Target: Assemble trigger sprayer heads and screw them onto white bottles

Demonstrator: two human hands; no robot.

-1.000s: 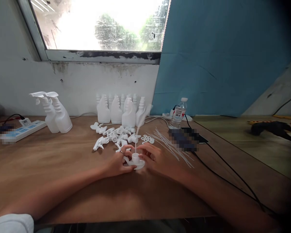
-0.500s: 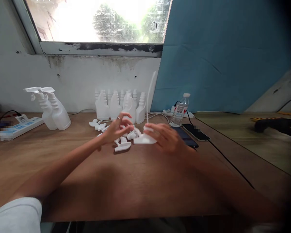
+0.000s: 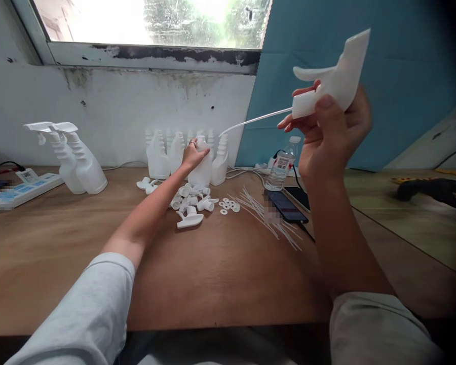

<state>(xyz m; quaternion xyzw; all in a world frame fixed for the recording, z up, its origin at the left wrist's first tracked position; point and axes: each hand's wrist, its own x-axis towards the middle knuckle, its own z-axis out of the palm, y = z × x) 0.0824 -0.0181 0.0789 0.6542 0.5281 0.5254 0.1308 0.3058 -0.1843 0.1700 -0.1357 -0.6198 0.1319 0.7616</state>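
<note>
High on the right, my right hand (image 3: 336,124) grips a white trigger sprayer head (image 3: 344,83), tilted, with its thin dip tube (image 3: 256,119) sticking out to the left. My left hand (image 3: 193,155) reaches to the back of the table and is closed around the neck of a white spray bottle (image 3: 200,172). Several more white bottles (image 3: 158,157) without heads stand about it along the wall. Below my left forearm lies a pile of loose sprayer heads (image 3: 192,195), with one head (image 3: 190,219) nearest me.
White ring gaskets (image 3: 228,205) and loose dip tubes (image 3: 269,218) lie right of the pile. Beyond are phones (image 3: 287,205) with cables and a clear water bottle (image 3: 283,165). Two bottles with sprayer heads (image 3: 83,165) and a power strip (image 3: 26,190) stand at left.
My right hand has lifted the sprayer head with its tube up and to the right. My left hand has moved from over the pile to the bottles and taken hold of one.
</note>
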